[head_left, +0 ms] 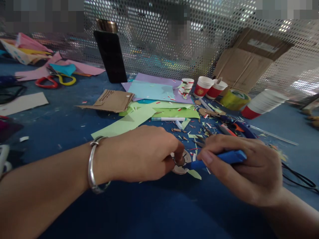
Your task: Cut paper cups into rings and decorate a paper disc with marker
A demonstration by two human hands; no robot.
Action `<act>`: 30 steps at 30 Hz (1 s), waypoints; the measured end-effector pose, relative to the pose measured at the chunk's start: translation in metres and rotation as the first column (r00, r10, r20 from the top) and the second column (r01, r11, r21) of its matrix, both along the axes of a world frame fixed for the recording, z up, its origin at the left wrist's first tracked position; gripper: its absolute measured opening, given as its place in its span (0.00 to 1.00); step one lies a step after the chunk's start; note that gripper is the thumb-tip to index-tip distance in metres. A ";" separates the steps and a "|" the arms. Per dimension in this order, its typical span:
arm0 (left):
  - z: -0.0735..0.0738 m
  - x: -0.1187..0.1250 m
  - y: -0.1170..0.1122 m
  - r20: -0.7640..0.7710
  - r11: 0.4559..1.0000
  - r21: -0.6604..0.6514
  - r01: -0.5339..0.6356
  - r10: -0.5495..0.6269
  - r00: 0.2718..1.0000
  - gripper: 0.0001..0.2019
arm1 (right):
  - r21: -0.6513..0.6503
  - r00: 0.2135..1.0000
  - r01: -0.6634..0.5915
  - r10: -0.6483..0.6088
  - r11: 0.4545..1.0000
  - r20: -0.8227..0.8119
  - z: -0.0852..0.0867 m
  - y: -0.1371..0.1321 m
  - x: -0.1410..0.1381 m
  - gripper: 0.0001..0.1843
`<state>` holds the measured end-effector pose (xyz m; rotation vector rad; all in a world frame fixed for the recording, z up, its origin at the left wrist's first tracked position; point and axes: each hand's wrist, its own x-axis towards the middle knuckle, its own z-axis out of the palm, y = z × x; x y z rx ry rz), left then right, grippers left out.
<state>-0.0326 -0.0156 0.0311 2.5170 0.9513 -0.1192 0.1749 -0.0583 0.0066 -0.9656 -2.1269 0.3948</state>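
My left hand [144, 154], with a silver bangle [92, 169] on its wrist, has its fingers bent down onto a small round white disc [187, 156]. Dark lines mark the disc, and part of it is hidden under the fingertips. A blue marker [228, 157] is gripped in my right hand [249, 172], with its dark tip at the disc. Just beyond that hand, the points of metal scissors [199, 142] show. A green paper scrap [195, 174] lies against the disc's near edge.
Paper sheets [152, 89], cardboard [113, 100] and a white pen [171, 119] lie ahead among scraps. Behind stand a phone [111, 56], red-and-white paper cups [203, 87], yellow tape [234, 99] and stacked cups [265, 103]. Scissors [47, 82] lie left; a perforated metal screen [149, 43] closes the back.
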 end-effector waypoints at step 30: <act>0.004 0.001 0.000 -0.017 0.999 -0.043 -0.011 0.011 1.000 0.13 | -0.023 1.000 0.013 -0.012 1.000 0.005 0.002 0.000 0.000 0.10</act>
